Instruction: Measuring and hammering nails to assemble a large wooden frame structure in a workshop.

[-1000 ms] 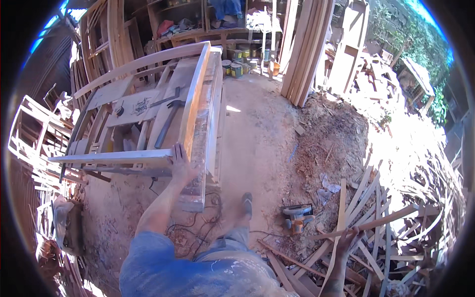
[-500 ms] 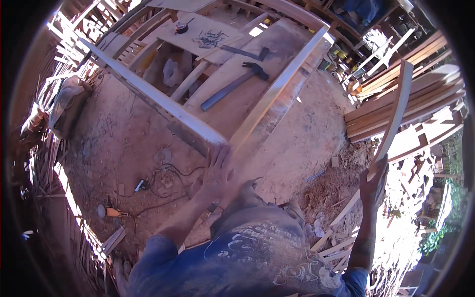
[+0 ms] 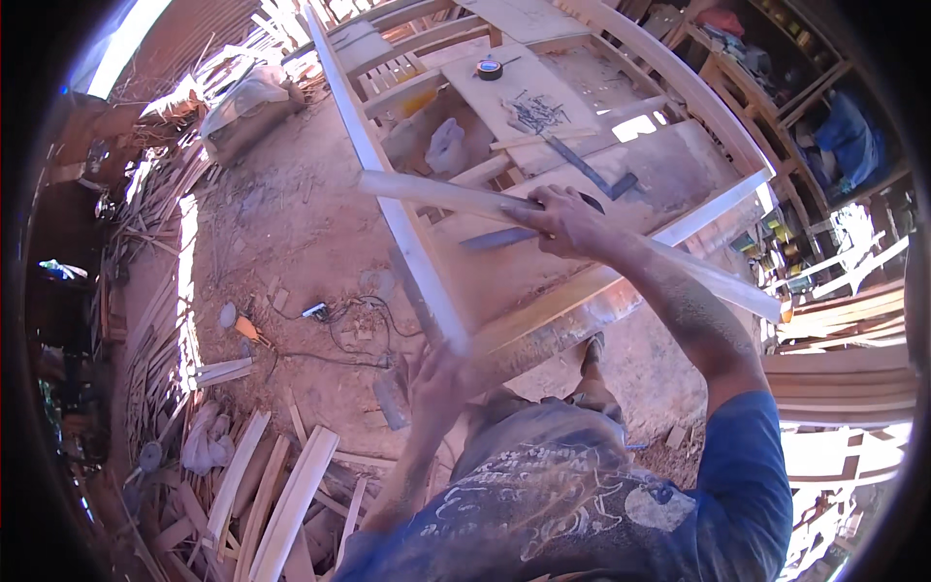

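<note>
My right hand [image 3: 572,223] is closed round a long, slightly curved wooden slat [image 3: 713,278], held slantwise above a large wooden frame [image 3: 533,326]. At the frame's near corner, my left hand [image 3: 436,380] grips the end of the wood, its fingers somewhat blurred. Beneath the slat lies a hammer [image 3: 497,239], its head mostly hidden by my right hand. Just beyond is a carpenter's square [image 3: 593,173]. A pile of nails [image 3: 539,113] and a black round tape measure [image 3: 490,70] rest on a board across the frame.
On the dusty ground at left lie an orange power tool [image 3: 250,330] and its dark cord [image 3: 325,363]. Wooden offcuts [image 3: 296,504] heap up at lower left. Stacked planks [image 3: 844,383] stand at right, and shelves [image 3: 766,126] stand at the far right.
My right hand has swung the slat from the far right to over the frame, turning it crosswise. The left hand remains at the frame corner. The view has turned.
</note>
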Demonstrator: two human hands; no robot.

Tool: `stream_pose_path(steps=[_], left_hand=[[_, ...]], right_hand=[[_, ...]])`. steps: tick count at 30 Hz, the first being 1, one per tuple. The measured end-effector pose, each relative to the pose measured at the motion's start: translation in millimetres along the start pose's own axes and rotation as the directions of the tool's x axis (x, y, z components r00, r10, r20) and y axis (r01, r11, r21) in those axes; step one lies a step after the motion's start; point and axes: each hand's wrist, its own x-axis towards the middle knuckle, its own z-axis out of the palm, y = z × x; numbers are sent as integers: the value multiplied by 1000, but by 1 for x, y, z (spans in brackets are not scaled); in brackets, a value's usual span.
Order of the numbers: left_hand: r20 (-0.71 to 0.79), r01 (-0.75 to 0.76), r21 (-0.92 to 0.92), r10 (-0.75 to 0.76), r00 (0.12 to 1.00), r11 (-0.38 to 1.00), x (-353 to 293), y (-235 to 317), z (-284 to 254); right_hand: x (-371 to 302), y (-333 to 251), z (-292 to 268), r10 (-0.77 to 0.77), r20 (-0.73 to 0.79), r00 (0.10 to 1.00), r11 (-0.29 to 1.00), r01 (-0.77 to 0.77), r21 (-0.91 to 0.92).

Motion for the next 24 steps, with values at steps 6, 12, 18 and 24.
stream_pose_path(steps=[6,12,18,24], left_hand=[[-333,284,152,-221,916,947,71,62,26],[-419,490,-282,-565,711,825,105,-40,10],[-163,670,-620,-902,399,408,193,-147,-20],[-170,569,-683,-858,485,457,283,-140,9]], right_hand=[[4,63,44,-27,-193,981,999,33,31],[-220,154,-63,248,-288,925,934,-150,324],[-340,217,-86,642,129,755,695,-645,317],[-345,219,-67,609,206,766,658,-632,408]])
